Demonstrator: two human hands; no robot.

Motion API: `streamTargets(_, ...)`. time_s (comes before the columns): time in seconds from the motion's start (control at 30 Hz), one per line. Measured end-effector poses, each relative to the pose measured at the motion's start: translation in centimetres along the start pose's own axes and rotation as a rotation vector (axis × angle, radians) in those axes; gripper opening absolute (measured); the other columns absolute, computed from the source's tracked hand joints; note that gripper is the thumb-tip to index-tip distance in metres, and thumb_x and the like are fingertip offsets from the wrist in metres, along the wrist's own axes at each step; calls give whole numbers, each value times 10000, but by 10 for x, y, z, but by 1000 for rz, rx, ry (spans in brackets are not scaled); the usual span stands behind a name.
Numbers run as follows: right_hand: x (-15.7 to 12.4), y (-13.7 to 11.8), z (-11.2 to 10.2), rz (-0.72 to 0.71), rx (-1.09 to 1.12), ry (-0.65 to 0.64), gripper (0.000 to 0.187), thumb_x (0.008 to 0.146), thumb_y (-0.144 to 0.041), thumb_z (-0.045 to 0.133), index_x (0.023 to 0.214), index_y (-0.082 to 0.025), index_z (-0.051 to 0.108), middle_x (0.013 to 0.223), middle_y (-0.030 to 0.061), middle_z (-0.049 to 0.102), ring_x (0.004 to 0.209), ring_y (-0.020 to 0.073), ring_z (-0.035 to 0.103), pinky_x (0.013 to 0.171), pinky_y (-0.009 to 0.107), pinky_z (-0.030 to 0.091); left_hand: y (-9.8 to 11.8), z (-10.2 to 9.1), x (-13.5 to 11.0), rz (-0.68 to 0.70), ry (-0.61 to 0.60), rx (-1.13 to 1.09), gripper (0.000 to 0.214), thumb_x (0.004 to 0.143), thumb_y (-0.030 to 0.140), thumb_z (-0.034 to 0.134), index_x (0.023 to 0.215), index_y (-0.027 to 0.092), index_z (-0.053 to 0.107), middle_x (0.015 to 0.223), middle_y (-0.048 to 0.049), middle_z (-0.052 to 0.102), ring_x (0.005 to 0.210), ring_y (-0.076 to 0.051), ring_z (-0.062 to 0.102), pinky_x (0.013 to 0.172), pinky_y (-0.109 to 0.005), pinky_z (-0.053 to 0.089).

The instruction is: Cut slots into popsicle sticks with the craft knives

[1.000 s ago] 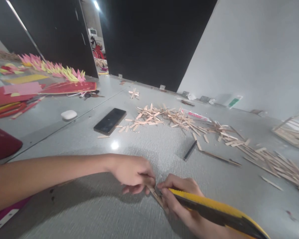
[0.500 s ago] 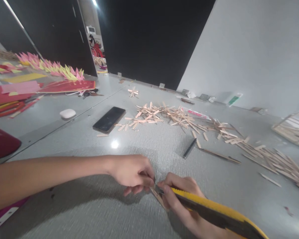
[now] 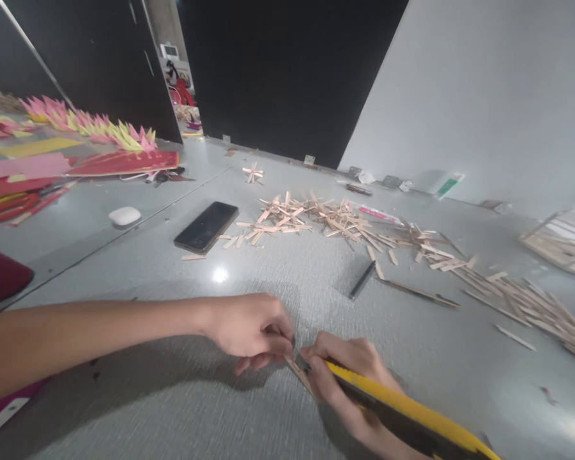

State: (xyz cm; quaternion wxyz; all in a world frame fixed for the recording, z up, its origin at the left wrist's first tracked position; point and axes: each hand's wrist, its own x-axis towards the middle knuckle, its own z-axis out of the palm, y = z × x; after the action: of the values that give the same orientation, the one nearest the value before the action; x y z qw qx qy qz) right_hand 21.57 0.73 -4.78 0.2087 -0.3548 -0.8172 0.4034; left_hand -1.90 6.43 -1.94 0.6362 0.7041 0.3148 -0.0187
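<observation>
Between my two hands lies a thin wooden stick [image 3: 301, 375], slanting over the grey table. My left hand [image 3: 256, 329] pinches its far end, with the fingers curled underneath. A yellow and black utility knife [image 3: 402, 402] is wrapped in the fingers of my right hand [image 3: 347, 374]. Its front end is right at the stick, close to my left fingertips; the blade itself is mostly hidden by my fingers. Beyond my hands is a loose heap of short cut wooden pieces [image 3: 287, 214]. A dark pen [image 3: 363, 280] rests on the table in front of that heap.
Long wooden strips [image 3: 531, 303] lie at the right. A black phone [image 3: 206, 227] and a white earbud case [image 3: 124, 216] are to the left. Past them are red boards [image 3: 124, 163] with pink and yellow paper pieces. A wire-framed object [image 3: 563, 239] stands far right.
The whole view has shifted slightly, so things appear a little further left and higher. Both hands keep their grips on the stick and the knife, almost in the same place.
</observation>
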Motion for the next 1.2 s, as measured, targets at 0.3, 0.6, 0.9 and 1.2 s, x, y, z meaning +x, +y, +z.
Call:
streamTargets(0.3, 1, -3, -2, -23, -21, 3, 304, 1074, -346, 393, 789, -242, 400, 627, -77, 418, 498, 80, 391, 531, 268, 319, 1, 1, 0, -18, 10, 5, 278, 972, 194, 539, 695, 182, 567, 533, 61, 566, 350, -76, 550, 388, -153, 420)
streamTargets(0.6, 1, 0, -4, -58, -19, -26, 312, 1080, -342, 370, 785, -247, 398, 616, -69, 446, 478, 85, 414, 516, 267, 330, 2, 1, -1, -35, 8, 6, 273, 977, 196, 530, 706, 183, 565, 531, 59, 557, 361, -79, 551, 383, -148, 418)
streamTargets(0.9, -2, -4, -3, -28, 5, 17, 326, 1071, -353, 389, 766, -241, 418, 601, -66, 443, 479, 84, 417, 502, 267, 314, 1, 1, 0, -42, 8, -22, 300, 981, 194, 526, 681, 183, 546, 540, 62, 558, 342, -75, 537, 371, -154, 413)
streamTargets(1.2, 1, -3, -5, 59, 133, 62, 361, 1078, -454, 412, 833, -224, 546, 570, -49, 584, 492, 111, 539, 577, 282, 439, 5, 0, -1, -82, 9, 15, 244, 963, 168, 504, 725, 185, 556, 528, 66, 559, 343, -83, 543, 391, -159, 413)
